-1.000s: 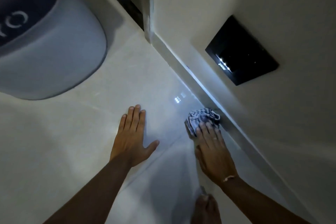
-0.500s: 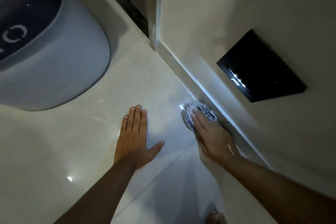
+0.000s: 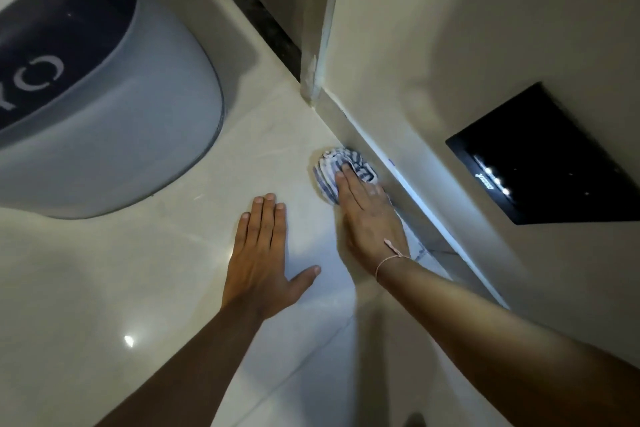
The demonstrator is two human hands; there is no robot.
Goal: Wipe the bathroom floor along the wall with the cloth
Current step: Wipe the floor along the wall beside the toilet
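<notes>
A crumpled blue-and-white striped cloth (image 3: 332,166) lies on the pale tiled floor (image 3: 180,253), touching the base of the cream wall (image 3: 450,45). My right hand (image 3: 367,215) presses flat on the near part of the cloth, fingers pointing along the wall, and hides that part. My left hand (image 3: 263,253) rests palm down on the floor to the left, fingers spread, holding nothing.
A large grey round bin or appliance with a dark top (image 3: 97,107) stands at the left. A black glossy panel (image 3: 540,156) is set in the wall at the right. A wall corner and dark floor strip (image 3: 273,31) lie ahead.
My right hand has slid the cloth forward along the wall toward the corner. The left hand stays planted on the floor.
</notes>
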